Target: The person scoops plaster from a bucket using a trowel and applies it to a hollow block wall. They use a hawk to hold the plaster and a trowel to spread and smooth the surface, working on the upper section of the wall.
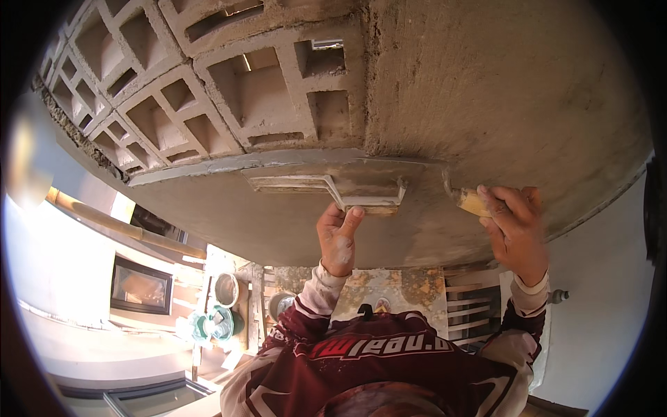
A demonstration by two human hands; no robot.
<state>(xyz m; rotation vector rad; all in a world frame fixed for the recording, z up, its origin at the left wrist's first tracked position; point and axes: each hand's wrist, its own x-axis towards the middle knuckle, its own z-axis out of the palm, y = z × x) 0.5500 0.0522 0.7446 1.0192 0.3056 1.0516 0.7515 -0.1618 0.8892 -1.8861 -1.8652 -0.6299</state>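
My left hand (pixel 338 240) grips a flat plastering float (pixel 295 183), pale and mortar-smeared, with thumb and fingers at its wooden-looking handle. It is held close to the grey plastered wall (pixel 229 208). To the right, my right hand (pixel 516 229) is closed round the yellowish handle of a trowel (pixel 472 202). A bent metal shank runs up from that handle to a thin blade, seen nearly edge-on against the wall. A pale band of wet mortar (pixel 229 165) follows the ledge under the vent blocks. The ends of my right fingers are partly hidden.
Openwork concrete vent blocks (pixel 250 90) fill the upper left, beside rough plaster (pixel 500 83). Below are a teal bucket (pixel 236 322), a round container (pixel 226 289) and slatted wood (pixel 469 313). A bamboo pole (pixel 128 224) crosses at left, above a dark-framed window (pixel 141 285).
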